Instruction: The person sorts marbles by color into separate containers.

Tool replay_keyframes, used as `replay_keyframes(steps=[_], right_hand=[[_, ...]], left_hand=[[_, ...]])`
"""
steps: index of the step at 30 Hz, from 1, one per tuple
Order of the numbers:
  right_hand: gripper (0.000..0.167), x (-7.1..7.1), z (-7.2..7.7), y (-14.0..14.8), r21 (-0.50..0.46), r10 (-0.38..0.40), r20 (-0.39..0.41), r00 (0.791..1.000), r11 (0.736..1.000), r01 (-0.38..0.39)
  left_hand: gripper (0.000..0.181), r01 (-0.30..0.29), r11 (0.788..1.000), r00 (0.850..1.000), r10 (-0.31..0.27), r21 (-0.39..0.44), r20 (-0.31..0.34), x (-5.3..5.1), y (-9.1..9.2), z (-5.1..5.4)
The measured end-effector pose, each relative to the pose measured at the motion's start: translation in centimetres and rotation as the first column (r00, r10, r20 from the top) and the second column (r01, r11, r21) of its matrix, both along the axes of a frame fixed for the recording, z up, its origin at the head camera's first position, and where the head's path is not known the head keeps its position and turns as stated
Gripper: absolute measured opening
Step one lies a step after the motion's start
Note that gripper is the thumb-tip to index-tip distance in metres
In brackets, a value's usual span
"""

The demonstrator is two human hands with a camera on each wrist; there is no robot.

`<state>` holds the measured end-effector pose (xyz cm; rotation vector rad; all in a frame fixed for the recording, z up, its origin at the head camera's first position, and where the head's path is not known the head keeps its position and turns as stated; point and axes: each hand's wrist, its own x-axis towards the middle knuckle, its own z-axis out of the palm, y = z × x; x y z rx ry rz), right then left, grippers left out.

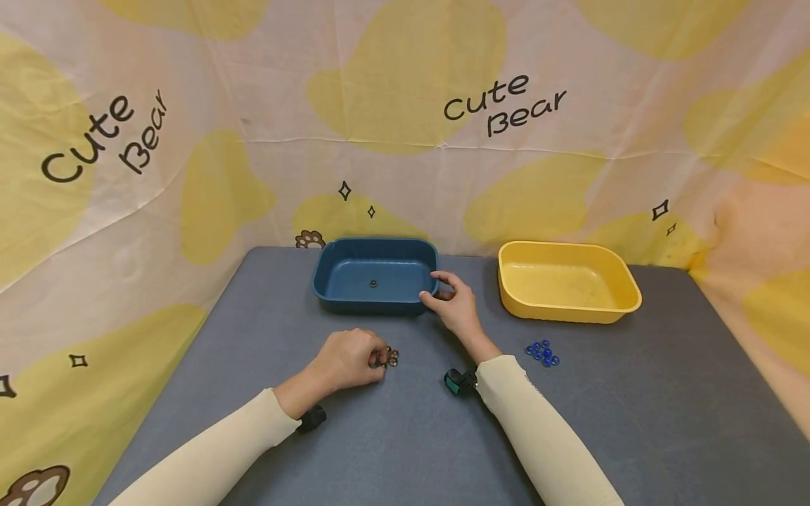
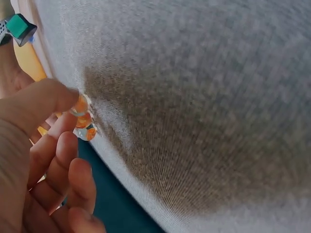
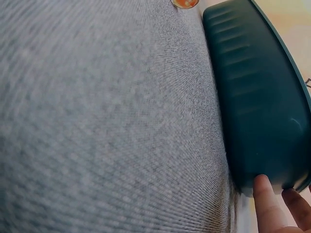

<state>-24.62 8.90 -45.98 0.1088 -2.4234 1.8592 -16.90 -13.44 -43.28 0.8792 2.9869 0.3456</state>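
At a small cluster of clear marbles with orange inside, my left hand has its thumb and curled fingers down near the table. In the left wrist view, the thumb and forefinger pinch an orange marble, with others of the kind close against it. My right hand touches the right end of a blue plastic basin, thumb near the front corner. The right wrist view shows its fingertips against the basin's outer wall. One small marble lies inside the basin.
A yellow basin stands at the back right of the grey table. Several blue marbles lie in front of it, right of my right forearm. A printed cloth hangs behind the table.
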Motion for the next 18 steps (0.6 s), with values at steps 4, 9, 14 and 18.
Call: replay_keyframes(steps=[4,9,14,18], right_hand=[[0.049,-0.01,0.01,-0.03,-0.004,0.0,0.003,1.0,1.0,0.0],[0.049,-0.05,-0.05,-0.09,-0.014,0.004,0.008,1.0,1.0,-0.003],[0.049,-0.07,-0.07,-0.11,-0.015,0.002,0.01,1.0,1.0,-0.002],[0.049,-0.1,-0.1,-0.1,-0.011,-0.003,0.007,1.0,1.0,0.003]], left_hand=[[0.014,0.004,1.0,1.0,-0.004,-0.005,0.011,0.04,0.0,0.0],[0.013,0.008,1.0,1.0,-0.008,-0.007,0.007,0.07,0.05,0.01],[0.012,0.014,1.0,1.0,-0.014,0.003,-0.001,0.01,0.03,0.17],[0.011,0.017,1.0,1.0,-0.017,0.013,-0.011,-0.1,0.05,0.68]])
